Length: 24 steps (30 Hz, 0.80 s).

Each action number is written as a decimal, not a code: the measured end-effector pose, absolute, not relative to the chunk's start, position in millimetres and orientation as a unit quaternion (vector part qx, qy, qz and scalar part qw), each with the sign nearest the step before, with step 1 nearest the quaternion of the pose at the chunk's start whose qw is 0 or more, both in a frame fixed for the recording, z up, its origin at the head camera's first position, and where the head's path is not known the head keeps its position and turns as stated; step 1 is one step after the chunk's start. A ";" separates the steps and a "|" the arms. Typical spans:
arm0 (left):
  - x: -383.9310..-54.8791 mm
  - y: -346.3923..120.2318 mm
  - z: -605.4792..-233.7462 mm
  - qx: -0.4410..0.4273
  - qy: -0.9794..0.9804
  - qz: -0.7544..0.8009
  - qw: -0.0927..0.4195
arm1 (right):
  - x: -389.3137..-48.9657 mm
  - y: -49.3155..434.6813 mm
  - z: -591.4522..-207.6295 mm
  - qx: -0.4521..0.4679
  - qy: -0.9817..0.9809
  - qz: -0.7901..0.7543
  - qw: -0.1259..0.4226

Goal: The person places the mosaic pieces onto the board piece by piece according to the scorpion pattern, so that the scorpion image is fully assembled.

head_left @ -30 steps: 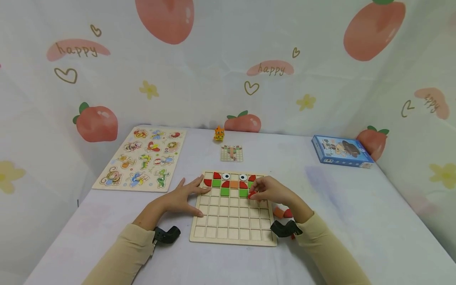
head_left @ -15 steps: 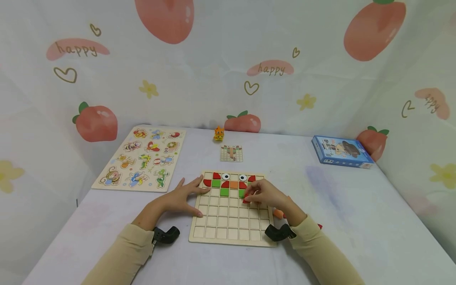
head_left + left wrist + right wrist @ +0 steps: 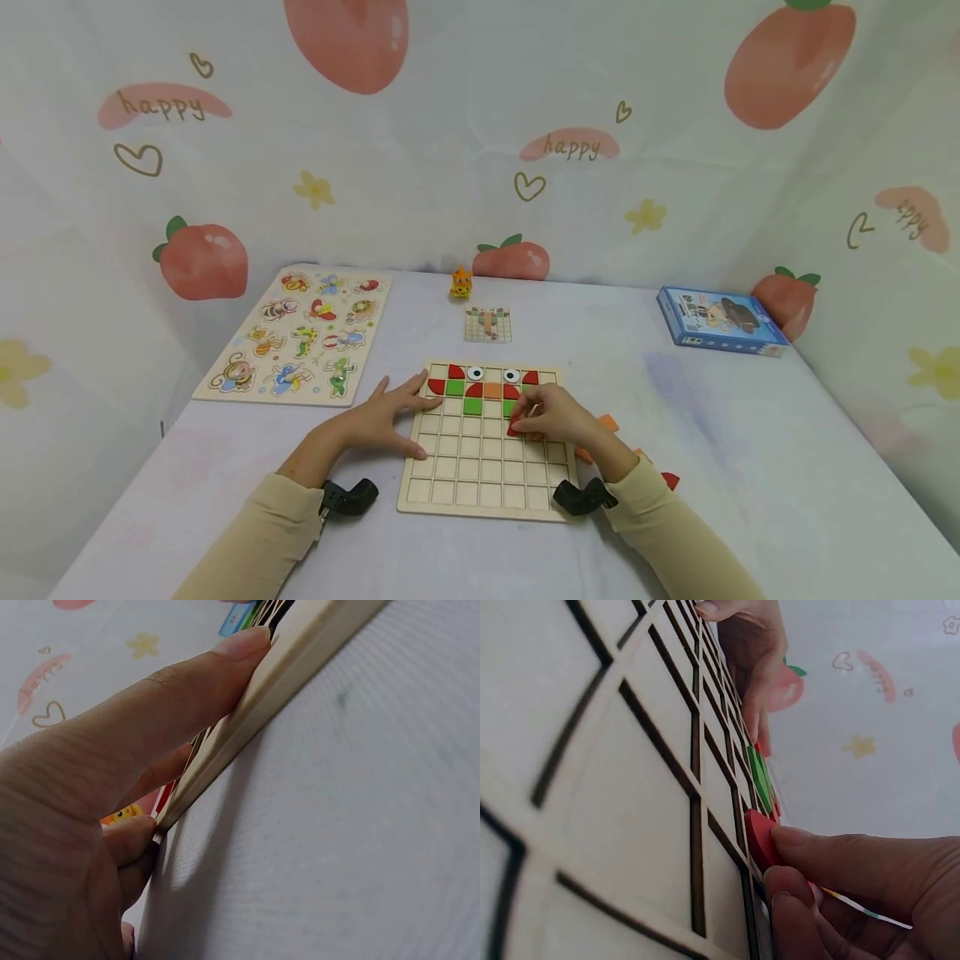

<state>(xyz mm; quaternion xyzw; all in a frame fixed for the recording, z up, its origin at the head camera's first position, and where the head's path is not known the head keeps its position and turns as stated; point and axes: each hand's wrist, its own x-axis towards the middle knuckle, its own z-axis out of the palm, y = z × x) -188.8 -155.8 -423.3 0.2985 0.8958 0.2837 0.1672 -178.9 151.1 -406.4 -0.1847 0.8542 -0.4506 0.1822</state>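
Note:
A wooden grid board lies on the table, with red, green and orange tiles and two eye tiles in its upper rows. My right hand pinches a red tile between thumb and fingers, right at a cell just below the right green tile. In the right wrist view the red tile's edge is at the grid ribs. My left hand rests on the board's left edge with fingers spread, the thumb lying along the rim.
Loose orange and red tiles lie by my right forearm, partly hidden. A small pattern card and an orange-yellow toy figure are behind the board. A wooden insect puzzle lies at left, a blue box at back right.
My right hand has moved a little left and toward me with the red tile, from the right columns to the cell under the green tile. The left hand has stayed in place.

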 end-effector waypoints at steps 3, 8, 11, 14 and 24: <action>-188.7 -156.1 -423.3 0.299 0.894 0.288 0.168 | -178.2 150.1 -406.1 -0.195 0.864 -0.431 0.169; -188.0 -156.2 -422.7 0.298 0.893 0.293 0.168 | -177.7 148.8 -407.4 -0.199 0.871 -0.418 0.162; -187.6 -156.2 -422.4 0.298 0.893 0.293 0.168 | -176.9 148.1 -408.3 -0.194 0.868 -0.427 0.164; -187.4 -156.2 -422.1 0.297 0.893 0.292 0.169 | -176.2 147.6 -409.2 -0.190 0.865 -0.434 0.162; -187.5 -156.3 -420.9 0.300 0.892 0.293 0.169 | -174.8 144.8 -407.9 -0.201 0.885 -0.399 0.132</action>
